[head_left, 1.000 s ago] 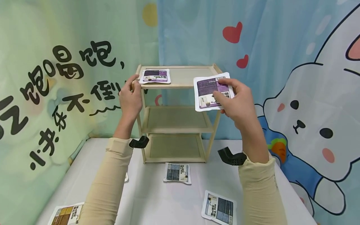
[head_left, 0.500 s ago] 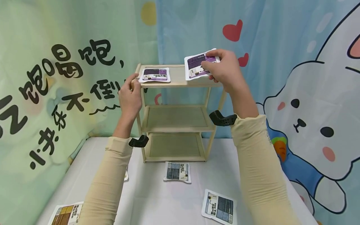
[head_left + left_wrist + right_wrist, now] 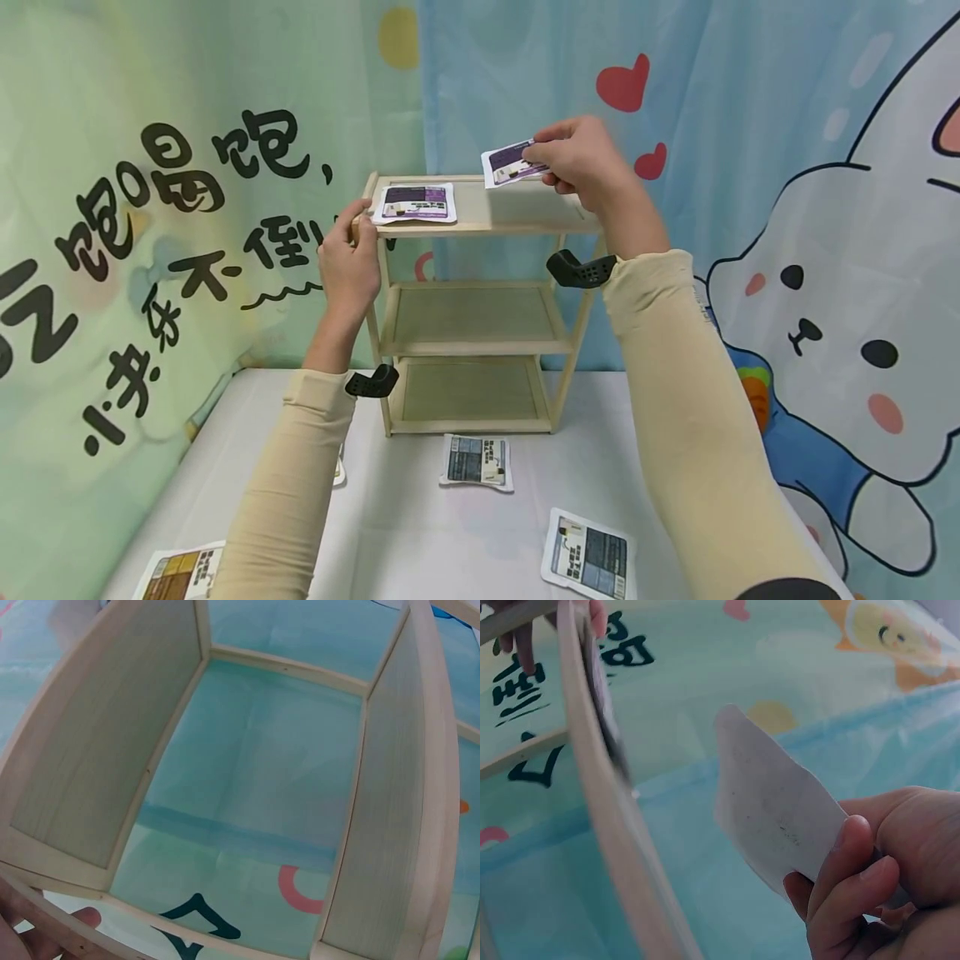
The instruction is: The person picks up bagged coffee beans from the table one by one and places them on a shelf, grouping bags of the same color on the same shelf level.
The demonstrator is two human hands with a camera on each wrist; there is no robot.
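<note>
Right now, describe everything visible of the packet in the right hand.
The packet is a flat, white-edged pouch with a purple and white printed label on its upper face. The right wrist view shows a whitish back with small dark marks. It looks like plastic or coated paper. The right hand pinches its right end; its free end points left, tilted and apart from the top shelf.

The work area is a curtained corner. A green curtain (image 3: 217, 350) with black lettering (image 3: 180, 190) meets a blue curtain (image 3: 720, 183) with a cartoon rabbit (image 3: 840, 333) behind a white-covered table (image 3: 420, 558) bearing a small wooden rack (image 3: 480, 318). The curtains hide the surrounding room; its type cannot be determined.
</note>
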